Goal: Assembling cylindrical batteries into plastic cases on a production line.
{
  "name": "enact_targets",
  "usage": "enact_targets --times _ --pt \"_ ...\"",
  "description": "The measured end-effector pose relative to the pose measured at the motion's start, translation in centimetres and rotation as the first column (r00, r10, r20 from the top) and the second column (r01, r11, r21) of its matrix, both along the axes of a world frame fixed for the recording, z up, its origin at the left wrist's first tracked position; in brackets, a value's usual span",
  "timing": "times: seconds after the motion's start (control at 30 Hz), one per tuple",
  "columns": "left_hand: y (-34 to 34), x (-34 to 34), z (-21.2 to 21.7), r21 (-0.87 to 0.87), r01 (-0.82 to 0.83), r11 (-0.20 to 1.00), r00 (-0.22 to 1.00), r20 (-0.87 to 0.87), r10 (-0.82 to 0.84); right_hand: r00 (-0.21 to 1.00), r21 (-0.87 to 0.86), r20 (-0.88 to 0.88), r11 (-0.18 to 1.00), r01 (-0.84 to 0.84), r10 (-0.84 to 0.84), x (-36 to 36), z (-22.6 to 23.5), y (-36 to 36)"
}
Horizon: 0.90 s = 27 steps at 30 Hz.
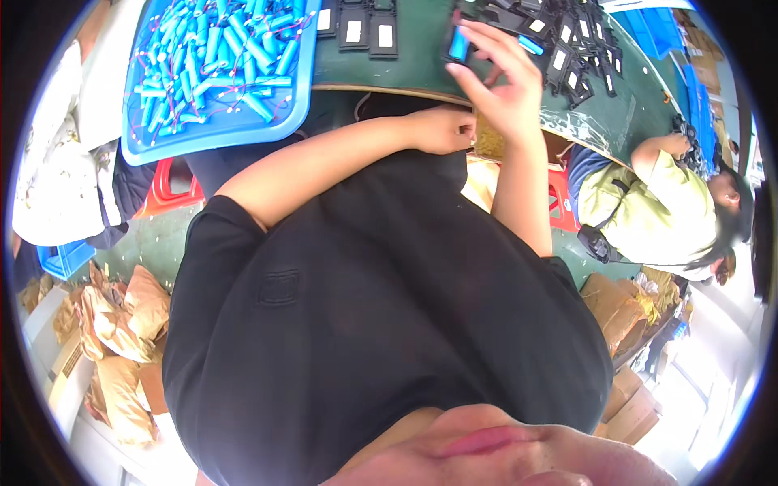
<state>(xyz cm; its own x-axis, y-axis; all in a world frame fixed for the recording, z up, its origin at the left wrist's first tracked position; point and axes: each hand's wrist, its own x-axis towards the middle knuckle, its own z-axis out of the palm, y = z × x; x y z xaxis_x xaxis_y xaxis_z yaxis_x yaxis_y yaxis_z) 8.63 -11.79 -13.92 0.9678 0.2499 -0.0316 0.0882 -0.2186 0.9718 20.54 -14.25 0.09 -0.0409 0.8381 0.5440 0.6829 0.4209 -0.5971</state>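
At the table's near edge, my left hand (442,130) is closed with its fingers curled together. Whatever it may hold is too small or hidden to make out. My right hand (509,85) is raised over the green tabletop, thumb and fingers gripping a black plastic case. A blue cylindrical battery cell (459,45) shows in that case. Beyond the fingers lies another blue cell (531,46). To the left, a blue tray (299,105) is heaped with many blue cells trailing thin red wires.
Black cases with white labels (383,36) lie in rows at the table's far middle, and more are piled (559,61) at the right. A person in a yellow top (660,212) sits at the right. Red stools (166,190) and brown paper packages (121,324) are around.
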Motion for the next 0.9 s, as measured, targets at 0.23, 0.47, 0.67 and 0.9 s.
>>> enact_targets --times 0.23,0.47,0.67,0.9 --pt "-1.0 9.1 -2.1 0.443 0.115 0.889 0.992 -0.012 -0.122 0.932 0.047 0.202 0.954 0.297 -0.301 8.7 1.8 -3.3" --pt "-1.2 12.5 -10.6 0.38 -0.008 0.925 0.993 -0.108 0.052 0.549 -0.166 -0.038 0.547 0.82 -0.835 16.4 0.9 -6.9" --pt "0.3 13.1 -12.5 0.502 -0.013 0.865 0.999 -0.033 0.034 0.406 -0.221 0.348 0.347 0.912 -0.845 19.4 1.5 -8.9" --pt "-1.2 13.3 -16.5 0.521 -0.075 0.85 0.997 0.023 0.074 0.232 0.381 0.407 0.395 0.836 -0.884 23.3 -0.7 -8.1"
